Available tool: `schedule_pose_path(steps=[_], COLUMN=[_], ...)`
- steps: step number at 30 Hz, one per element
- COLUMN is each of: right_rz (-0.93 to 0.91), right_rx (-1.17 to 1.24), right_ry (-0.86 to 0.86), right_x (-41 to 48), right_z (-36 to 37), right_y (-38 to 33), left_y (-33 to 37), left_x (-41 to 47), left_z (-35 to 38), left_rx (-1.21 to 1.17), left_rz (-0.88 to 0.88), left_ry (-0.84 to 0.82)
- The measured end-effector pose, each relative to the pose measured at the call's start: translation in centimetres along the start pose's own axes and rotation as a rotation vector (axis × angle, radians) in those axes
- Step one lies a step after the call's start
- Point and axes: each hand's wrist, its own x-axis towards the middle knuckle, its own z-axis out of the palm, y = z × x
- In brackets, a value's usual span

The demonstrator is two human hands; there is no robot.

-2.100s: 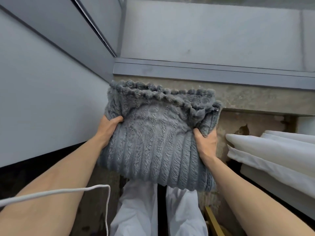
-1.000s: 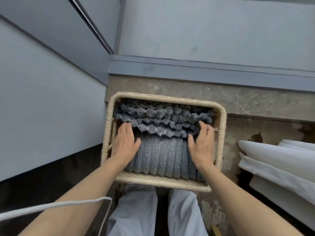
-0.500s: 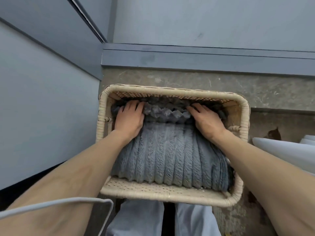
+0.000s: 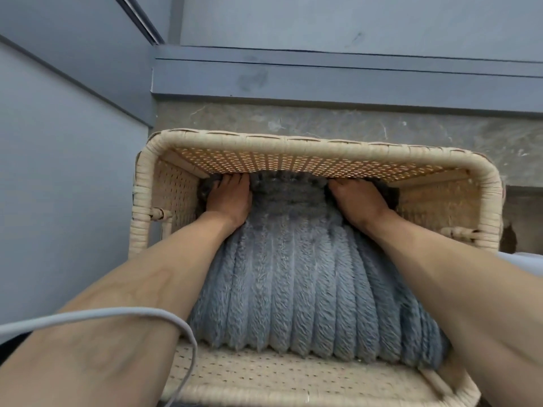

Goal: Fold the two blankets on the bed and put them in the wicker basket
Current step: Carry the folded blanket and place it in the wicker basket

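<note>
The folded grey blanket point(image 4: 293, 289) lies inside the wicker basket point(image 4: 293, 141), under both hands. Its ribs run from the near wall towards the far wall, and its bunched edge sits at the far end. The left hand point(image 4: 229, 201) and right hand point(image 4: 359, 201) press flat on that far edge, fingers extended, forearms reaching forward.

- A folded grey ribbed blanket point(image 4: 296, 289) fills the wicker basket point(image 4: 323, 143).
- The left hand point(image 4: 230, 201) presses flat on the blanket's far left part, fingertips against the basket's far wall.
- The right hand point(image 4: 357, 201) presses likewise on the far right.
- A grey cable point(image 4: 97, 314) crosses the left forearm.
</note>
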Motion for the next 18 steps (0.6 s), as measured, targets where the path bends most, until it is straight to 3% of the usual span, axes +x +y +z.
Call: schedule_pose_path(steps=[3, 6, 8, 9, 12, 13, 15, 18], right_rz=[0.055, 0.038, -0.022, -0.037, -0.001, -0.019, -0.062, -0.071], right_rx=[0.136, 0.197, 0.145, 0.151, 0.179, 0.135, 0.037, -0.021], right_ry=[-0.017, 0.11, 0.099, -0.015, -0.697, -0.817, -0.826, -0.649], right_x=[-1.7, -5.5, -8.3, -9.6, -12.8, -13.8, -15.4, -15.8], right_z=[-2.2, -5.3, -7.5, -8.5, -9.8, -9.7, -8.5, -5.9], right_y=[-0.8, -1.5, -1.8, -1.8, -2.1, -2.5, -3.5, -4.7], left_y=[0.4, 0.5, 0.4, 0.2, -0.7, -0.9, -1.1, 0.0], left_x=[-2.0, -6.5, -9.8, -11.3, -14.7, -15.5, -16.5, -16.7], left_z=[-1.8, -4.6, -6.3, -7.1, -8.3, -8.3, -7.7, -5.9], left_rx=[-0.058, -0.066, -0.092, -0.089, -0.005, 0.071, 0.251, 0.467], left_rz=[-0.004, 0.143, 0.234, 0.273, 0.335, 0.344, 0.349, 0.344], left_ry=[0.045, 0.133, 0.036, -0.071, -0.469, -0.56, -0.61, -0.563])
